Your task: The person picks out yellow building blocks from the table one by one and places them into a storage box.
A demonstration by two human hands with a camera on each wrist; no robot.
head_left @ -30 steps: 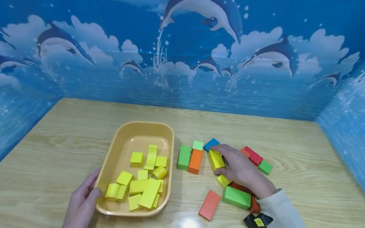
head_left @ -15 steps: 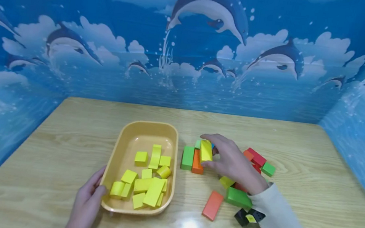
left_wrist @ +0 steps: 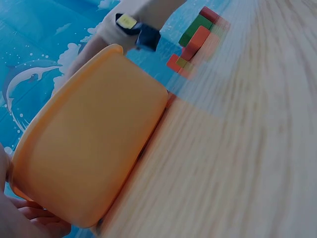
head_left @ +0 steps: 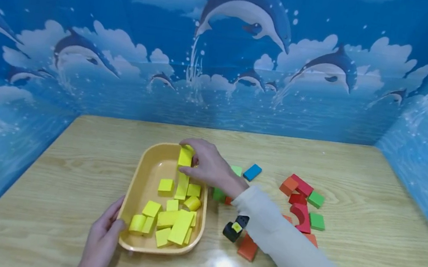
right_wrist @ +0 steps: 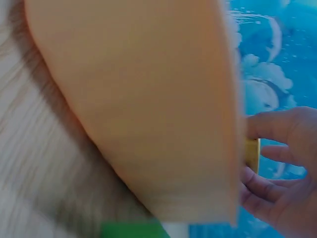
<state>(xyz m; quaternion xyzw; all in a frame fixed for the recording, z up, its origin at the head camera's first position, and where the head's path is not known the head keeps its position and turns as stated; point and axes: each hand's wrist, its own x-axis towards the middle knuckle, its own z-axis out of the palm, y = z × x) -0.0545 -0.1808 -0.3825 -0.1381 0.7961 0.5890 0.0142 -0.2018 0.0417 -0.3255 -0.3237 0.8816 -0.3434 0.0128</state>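
In the head view my left hand (head_left: pixel 100 238) grips the near left corner of a tan plastic tray (head_left: pixel 152 168), thumb at the rim and fingers along the outer wall. Several yellow blocks (head_left: pixel 181 227) lie inside, mostly toward the near end. My right hand (head_left: pixel 210 164) pinches another yellow block (head_left: pixel 185 157) over the tray's far right part, between thumb and fingertips. The right wrist view shows that yellow block (right_wrist: pixel 253 154) partly hidden behind the tray wall (right_wrist: pixel 148 109). In the left wrist view, left fingers (left_wrist: pixel 44 220) curl under the tray's lower edge.
Right of the tray lie a blue block (head_left: pixel 252 172), a crimson arch block (head_left: pixel 306 220), green blocks (head_left: pixel 316 199) and an orange-red block (head_left: pixel 248 248). The right forearm (head_left: pixel 284 246) covers part of this group. A dolphin-print curtain (head_left: pixel 220 89) stands behind the wooden table (head_left: pixel 49 184).
My right hand has picked up the yellow block from the scattered group and carried it left, over the tray. The left hand keeps its hold on the tray.
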